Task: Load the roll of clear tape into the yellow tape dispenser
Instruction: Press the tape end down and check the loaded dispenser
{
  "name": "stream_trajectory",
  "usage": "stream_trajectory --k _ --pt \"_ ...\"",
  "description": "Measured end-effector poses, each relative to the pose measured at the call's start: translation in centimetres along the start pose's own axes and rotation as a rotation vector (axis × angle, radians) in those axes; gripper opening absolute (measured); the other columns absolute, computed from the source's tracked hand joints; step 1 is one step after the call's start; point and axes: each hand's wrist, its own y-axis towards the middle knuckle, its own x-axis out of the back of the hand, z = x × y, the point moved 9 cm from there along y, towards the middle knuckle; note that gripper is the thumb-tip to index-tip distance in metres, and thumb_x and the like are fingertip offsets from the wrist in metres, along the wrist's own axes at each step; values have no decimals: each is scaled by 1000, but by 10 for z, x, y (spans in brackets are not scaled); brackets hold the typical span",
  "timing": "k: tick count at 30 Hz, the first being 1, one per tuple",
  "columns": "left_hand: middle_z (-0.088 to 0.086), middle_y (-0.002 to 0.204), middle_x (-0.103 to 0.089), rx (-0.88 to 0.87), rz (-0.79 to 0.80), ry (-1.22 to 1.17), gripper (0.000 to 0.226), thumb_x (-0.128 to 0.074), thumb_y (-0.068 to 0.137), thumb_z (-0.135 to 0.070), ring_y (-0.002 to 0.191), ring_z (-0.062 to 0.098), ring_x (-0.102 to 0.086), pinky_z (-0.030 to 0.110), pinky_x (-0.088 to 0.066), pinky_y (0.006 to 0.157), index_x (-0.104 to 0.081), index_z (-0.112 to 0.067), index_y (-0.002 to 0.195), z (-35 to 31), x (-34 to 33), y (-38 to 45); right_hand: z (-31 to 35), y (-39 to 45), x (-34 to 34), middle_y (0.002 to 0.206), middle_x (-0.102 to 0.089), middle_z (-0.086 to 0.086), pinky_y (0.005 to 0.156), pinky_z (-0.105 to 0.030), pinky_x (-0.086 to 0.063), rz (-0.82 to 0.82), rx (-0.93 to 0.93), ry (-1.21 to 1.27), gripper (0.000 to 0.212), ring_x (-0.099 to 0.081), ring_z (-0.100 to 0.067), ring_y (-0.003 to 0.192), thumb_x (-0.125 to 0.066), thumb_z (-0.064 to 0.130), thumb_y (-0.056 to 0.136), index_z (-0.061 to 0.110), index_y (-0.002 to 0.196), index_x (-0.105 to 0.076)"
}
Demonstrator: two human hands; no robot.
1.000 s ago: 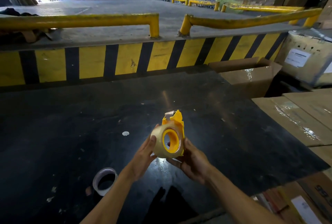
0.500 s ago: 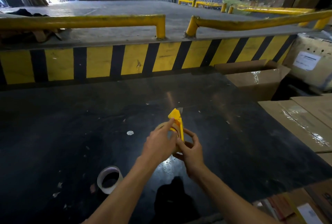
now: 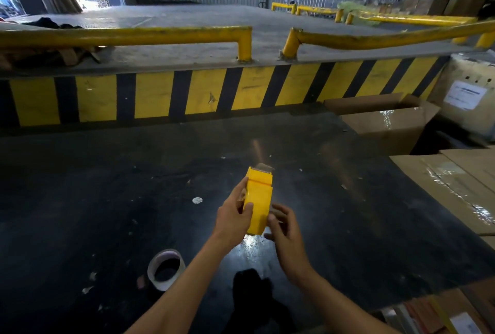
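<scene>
I hold the yellow tape dispenser (image 3: 258, 199) upright above the black table (image 3: 107, 199), its flat yellow back turned toward me. My left hand (image 3: 233, 218) grips its left side with the thumb across the yellow face. My right hand (image 3: 284, 229) cups its lower right side, fingers curled behind it. The roll of clear tape sits inside the dispenser and is almost wholly hidden; only a sliver shows at the left edge by my left fingers. A short tab of tape (image 3: 263, 167) sticks up at the dispenser's top.
A spent tape core (image 3: 166, 269) lies on the table at lower left. Taped cardboard boxes (image 3: 455, 189) crowd the right edge, with an open box (image 3: 385, 122) behind them. A yellow-and-black striped dock wall (image 3: 214, 92) bounds the far side.
The dispenser has been turned from showing the roll's open side to showing its yellow back. My left hand moved from under the roll onto the dispenser's left side.
</scene>
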Motion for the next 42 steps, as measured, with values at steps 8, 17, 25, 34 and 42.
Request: stream_trajectory --k 8,17,25,34,42 --pt "22 113 -70 -68 133 -80 62 -51 103 -12 89 20 -70 39 -57 88 -32 -47 150 13 -15 -13 33 63 14 137 -51 -2 94 -42 -52 41 -203 -117 77 -54 -20 119 -69 41 88 21 152 -32" --pt "-1 104 -72 -92 175 -43 60 -50 105 -21 91 1 -69 27 -55 88 -25 -60 142 16 -27 -16 42 90 25 91 -70 -8 76 -33 -50 -53 -293 -168 10 -62 -19 84 -67 17 91 10 90 -73" --pt "-1 106 -72 -37 193 -39 65 -48 105 -27 100 20 -71 49 -58 94 -19 -76 136 18 -35 -17 74 95 34 87 -73 -5 74 -26 -55 -104 -1 -468 13 -67 -15 82 -70 12 88 5 97 -77" --pt "3 126 -63 55 187 -108 60 -55 102 -32 111 22 -65 47 -55 98 -25 -61 145 10 -43 -18 95 97 32 91 -74 -5 73 -26 -52 -74 148 -669 13 -66 -15 85 -70 18 89 8 94 -77" --pt "2 132 -60 170 178 -146 60 -57 100 -32 115 24 -63 55 -54 99 -29 -64 142 10 -47 -14 99 97 25 92 -64 -3 64 -15 -41 -71 197 -779 13 -57 -13 84 -68 14 89 4 92 -76"
